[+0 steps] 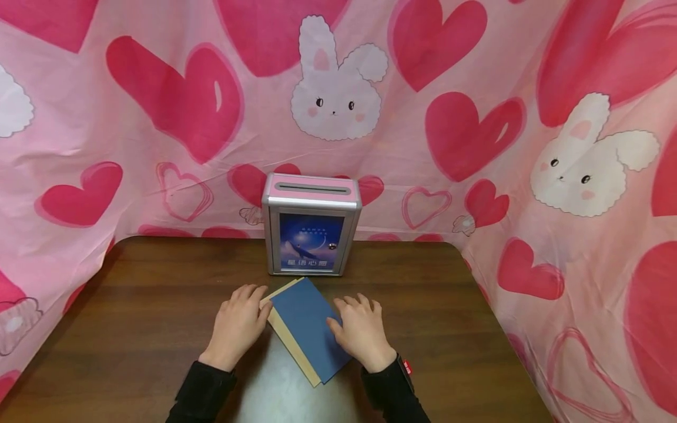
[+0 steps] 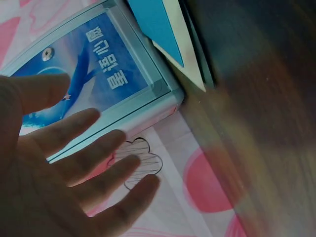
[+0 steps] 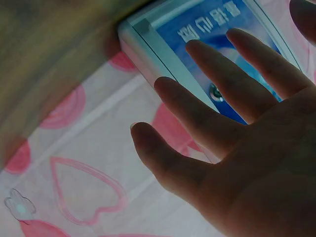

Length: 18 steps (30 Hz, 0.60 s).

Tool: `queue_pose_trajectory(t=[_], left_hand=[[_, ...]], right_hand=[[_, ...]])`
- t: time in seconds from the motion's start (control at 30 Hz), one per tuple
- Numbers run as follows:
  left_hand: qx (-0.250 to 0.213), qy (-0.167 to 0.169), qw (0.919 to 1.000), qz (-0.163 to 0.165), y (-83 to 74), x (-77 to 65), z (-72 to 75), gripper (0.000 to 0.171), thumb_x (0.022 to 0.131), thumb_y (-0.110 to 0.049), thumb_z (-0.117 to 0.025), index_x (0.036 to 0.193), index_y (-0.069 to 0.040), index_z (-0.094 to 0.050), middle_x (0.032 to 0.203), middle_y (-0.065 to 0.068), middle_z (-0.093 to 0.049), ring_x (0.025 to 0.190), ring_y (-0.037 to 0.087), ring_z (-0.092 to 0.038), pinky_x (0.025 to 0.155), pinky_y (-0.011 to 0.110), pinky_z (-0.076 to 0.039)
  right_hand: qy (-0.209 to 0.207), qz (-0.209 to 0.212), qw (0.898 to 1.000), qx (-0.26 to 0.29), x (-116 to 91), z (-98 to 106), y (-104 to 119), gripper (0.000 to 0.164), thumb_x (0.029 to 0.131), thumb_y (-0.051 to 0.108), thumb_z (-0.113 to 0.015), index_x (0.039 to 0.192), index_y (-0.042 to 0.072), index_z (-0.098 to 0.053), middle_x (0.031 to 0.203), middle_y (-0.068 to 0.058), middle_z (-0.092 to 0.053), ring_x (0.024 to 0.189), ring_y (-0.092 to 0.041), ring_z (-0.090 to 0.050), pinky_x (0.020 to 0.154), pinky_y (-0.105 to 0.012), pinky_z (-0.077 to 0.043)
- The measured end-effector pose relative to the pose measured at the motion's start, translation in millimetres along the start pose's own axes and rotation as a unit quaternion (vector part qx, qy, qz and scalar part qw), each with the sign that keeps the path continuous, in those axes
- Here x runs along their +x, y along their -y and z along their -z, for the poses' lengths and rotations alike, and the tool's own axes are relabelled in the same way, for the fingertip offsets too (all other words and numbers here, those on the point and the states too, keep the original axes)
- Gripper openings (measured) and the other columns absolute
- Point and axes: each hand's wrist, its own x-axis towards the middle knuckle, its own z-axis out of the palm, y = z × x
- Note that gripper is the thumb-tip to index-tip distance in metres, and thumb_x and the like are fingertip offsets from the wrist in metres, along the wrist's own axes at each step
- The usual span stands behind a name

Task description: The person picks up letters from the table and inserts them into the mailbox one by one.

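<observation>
A blue rectangular card or envelope (image 1: pixel 309 329) lies at a slant on the table, over a cream one (image 1: pixel 296 348) that shows along its left side. In the left wrist view, the cream edge (image 2: pixel 187 59) sticks out past the blue, with a darker layer behind it. My left hand (image 1: pixel 236 323) hovers by the left corner of the pair, fingers spread and relaxed. On the other side, my right hand (image 1: pixel 362 330) has its thumb over the blue card's right edge, its fingers loosely spread. Both wrist views show palms with nothing gripped.
Just beyond the cards stands a silver-framed box (image 1: pixel 312 226) with a pink top, a slot (image 1: pixel 313 188), a blue picture front and a small round lock (image 1: pixel 332 247). A pink cloth (image 1: pixel 338 158) with hearts and rabbits hangs behind the brown wooden table (image 1: pixel 158 305).
</observation>
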Motion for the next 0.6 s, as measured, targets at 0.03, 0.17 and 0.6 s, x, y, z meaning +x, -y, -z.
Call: queue_pose_trajectory(t=[0.03,0.17,0.6], left_hand=[[0.001,0.002,1.0000,0.001,0.4,-0.5,-2.1,0.041,0.084,-0.021,-0.070,0.116,0.005,-0.064,0.114,0.026,-0.063,0.110,0.042,-0.053,0.081,0.063,-0.050],[0.008,0.018,0.9998,0.006,0.1,-1.8,-8.7,0.044,0.084,-0.025,-0.070,0.116,0.006,-0.064,0.113,0.027,-0.063,0.108,0.043,-0.054,0.080,0.062,-0.050],[0.037,0.125,0.9914,0.017,6.0,-0.1,-22.4,0.055,0.087,-0.035,-0.065,0.122,0.007,-0.060,0.127,0.030,-0.056,0.125,0.048,-0.041,0.093,0.067,-0.041]], right_hand=[[0.009,-0.005,1.000,0.004,-2,-2,1,0.043,0.086,0.037,-0.065,0.118,0.009,-0.067,0.120,-0.014,-0.067,0.116,-0.040,-0.050,0.093,-0.068,-0.037],[0.044,-0.027,0.999,0.015,-6,-9,1,0.046,0.087,0.038,-0.064,0.122,0.008,-0.065,0.124,-0.014,-0.064,0.119,-0.041,-0.048,0.094,-0.069,-0.035],[0.103,-0.067,0.990,0.067,-23,-31,-2,0.067,0.087,0.043,-0.062,0.141,0.005,-0.046,0.141,-0.024,-0.047,0.129,-0.046,-0.035,0.096,-0.070,-0.032]])
